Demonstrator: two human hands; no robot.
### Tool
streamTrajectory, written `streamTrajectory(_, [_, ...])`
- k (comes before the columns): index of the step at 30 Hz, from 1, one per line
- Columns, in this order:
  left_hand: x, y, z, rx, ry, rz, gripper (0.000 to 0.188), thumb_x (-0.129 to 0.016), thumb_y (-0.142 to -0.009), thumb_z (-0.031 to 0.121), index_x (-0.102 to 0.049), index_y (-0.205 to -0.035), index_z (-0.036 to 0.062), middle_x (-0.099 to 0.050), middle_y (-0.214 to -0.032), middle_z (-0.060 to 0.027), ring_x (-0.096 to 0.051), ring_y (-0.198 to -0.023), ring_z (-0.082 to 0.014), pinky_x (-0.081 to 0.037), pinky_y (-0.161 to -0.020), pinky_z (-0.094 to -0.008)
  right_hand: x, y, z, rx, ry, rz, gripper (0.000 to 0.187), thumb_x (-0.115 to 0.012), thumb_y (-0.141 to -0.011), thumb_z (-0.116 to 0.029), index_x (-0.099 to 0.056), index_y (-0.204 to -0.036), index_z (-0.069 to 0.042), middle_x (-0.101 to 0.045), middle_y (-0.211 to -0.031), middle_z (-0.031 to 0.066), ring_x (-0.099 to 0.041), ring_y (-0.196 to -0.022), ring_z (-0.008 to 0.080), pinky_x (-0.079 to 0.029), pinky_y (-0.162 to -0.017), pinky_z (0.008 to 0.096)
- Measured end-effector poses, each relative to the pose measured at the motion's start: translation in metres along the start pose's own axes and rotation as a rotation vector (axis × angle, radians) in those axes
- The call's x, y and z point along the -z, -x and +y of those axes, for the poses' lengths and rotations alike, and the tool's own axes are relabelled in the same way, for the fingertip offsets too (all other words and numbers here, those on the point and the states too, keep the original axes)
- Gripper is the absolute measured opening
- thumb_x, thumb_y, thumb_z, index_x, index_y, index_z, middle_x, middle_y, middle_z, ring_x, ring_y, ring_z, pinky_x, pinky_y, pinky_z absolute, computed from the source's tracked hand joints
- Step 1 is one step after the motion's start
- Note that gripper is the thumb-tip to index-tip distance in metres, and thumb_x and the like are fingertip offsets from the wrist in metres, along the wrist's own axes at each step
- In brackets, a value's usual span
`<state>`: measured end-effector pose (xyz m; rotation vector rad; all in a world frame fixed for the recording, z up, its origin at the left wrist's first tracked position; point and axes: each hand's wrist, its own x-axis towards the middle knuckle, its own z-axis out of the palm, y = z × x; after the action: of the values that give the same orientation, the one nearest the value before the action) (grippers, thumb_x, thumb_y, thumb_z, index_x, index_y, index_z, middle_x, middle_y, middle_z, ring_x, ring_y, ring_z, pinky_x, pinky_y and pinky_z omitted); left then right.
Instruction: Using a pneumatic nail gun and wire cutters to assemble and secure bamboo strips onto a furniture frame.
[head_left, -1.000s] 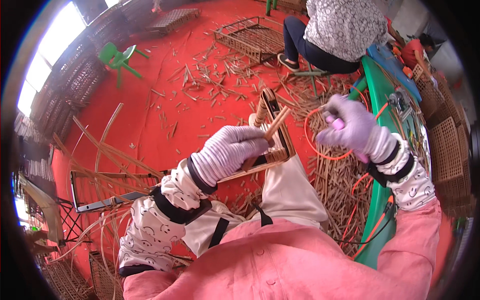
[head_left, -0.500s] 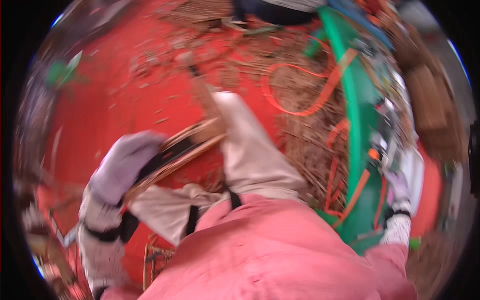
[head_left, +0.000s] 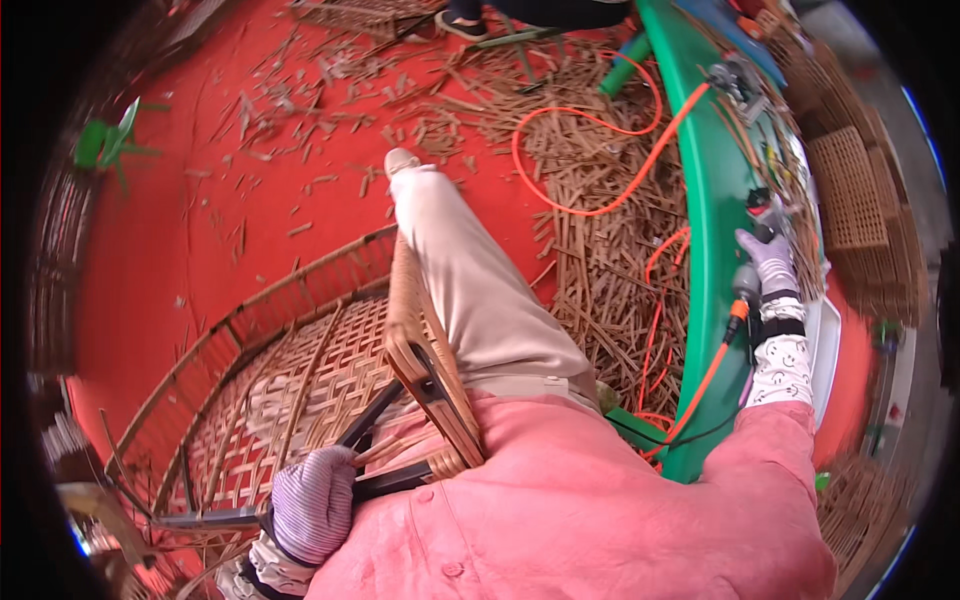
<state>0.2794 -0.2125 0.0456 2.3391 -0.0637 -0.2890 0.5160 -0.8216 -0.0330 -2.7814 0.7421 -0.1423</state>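
L hand (head_left: 312, 505), in a striped glove, was at the near end of the woven basket (head_left: 300, 390), fingers curled shut, apparently on its dark frame bar; fingertips hidden, so exact grip n/c. A few thin cane strips (head_left: 402, 442) stuck out beside that hand. Basket lay L of wearer's R leg (head_left: 490, 290), its bent-cane corner (head_left: 430, 385) up against lap & pink shirt (head_left: 560, 480), prob. so the body braced it w/ only one hand on it. R hand (head_left: 770, 262) was well out on the green surface (head_left: 700, 200), at a grey/black tool (head_left: 748, 280); fingers lay over/beside it, closed or not I couldn't tell. Orange hose (head_left: 715, 360) joined tool's near end, w/ slack loops on floor, presumably to allow reach. Tool's spot at wearer's R side likely = within arm's length, seated. Offcuts (head_left: 600, 270) piled betw. leg & surface, apparently where they dropped.
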Motion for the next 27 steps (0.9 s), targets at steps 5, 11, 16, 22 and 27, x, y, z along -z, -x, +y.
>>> streamTrajectory(5, [-0.006,0.01,-0.009,-0.006,-0.047,0.12,0.008,-0.055,-0.08,0.003,-0.055,-0.088,0.0018,-0.058,-0.066,-0.0153,-0.059,-0.057,-0.0318,-0.046,-0.05,-0.0363,-0.007,-0.007,-0.026,-0.126,-0.03,-0.126,0.072,-0.079,-0.057,-0.043,-0.059,-0.096,0.014,-0.063,-0.094,0.0176,-0.06,-0.082,0.0243,-0.046,-0.075,0.0327])
streamTrajectory(11, [-0.051,0.007,-0.038,-0.064,-0.078,0.178,0.009,-0.056,-0.079,0.011,-0.057,-0.087,0.0072,-0.058,-0.067,-0.0126,-0.059,-0.06,-0.031,-0.046,-0.05,-0.0393,-0.021,-0.042,0.014,-0.097,-0.008,-0.152,0.084,-0.079,-0.053,-0.041,-0.051,-0.107,0.017,-0.058,-0.104,0.0248,-0.056,-0.099,0.0321,-0.042,-0.086,0.0343])
streamTrajectory(16, [-0.097,-0.044,-0.109,-0.034,-0.136,0.238,0.01,-0.055,-0.078,0.013,-0.057,-0.088,0.0099,-0.061,-0.074,-0.0132,-0.059,-0.063,-0.0313,-0.047,-0.055,-0.0394,-0.002,-0.029,0.0,-0.039,-0.3,-0.264,0.049,-0.072,-0.064,-0.019,-0.055,-0.101,0.009,-0.061,-0.085,0.0112,-0.056,-0.065,0.018,-0.046,-0.057,0.0302])
streamTrajectory(22, [-0.045,-0.096,-0.134,0.195,0.233,-0.256,0.021,-0.055,-0.079,0.024,-0.063,-0.092,0.0094,-0.063,-0.078,-0.0124,-0.061,-0.073,-0.0277,-0.047,-0.067,-0.0357,0.085,0.048,-0.066,0.077,-0.815,-0.461,0.044,-0.062,-0.073,-0.019,-0.048,-0.111,-0.004,-0.053,-0.078,0.0022,-0.051,-0.064,0.0102,-0.043,-0.056,0.0214])
streamTrajectory(27, [-0.024,-0.114,-0.144,0.466,0.505,-0.578,0.02,-0.059,-0.079,0.011,-0.065,-0.097,0.0054,-0.06,-0.073,0.0005,-0.053,-0.062,-0.0066,-0.043,-0.052,-0.0231,0.092,0.091,-0.168,0.326,-0.819,-0.733,0.045,-0.061,-0.073,-0.019,-0.045,-0.112,-0.001,-0.051,-0.087,0.0036,-0.05,-0.075,0.0125,-0.044,-0.068,0.0262])
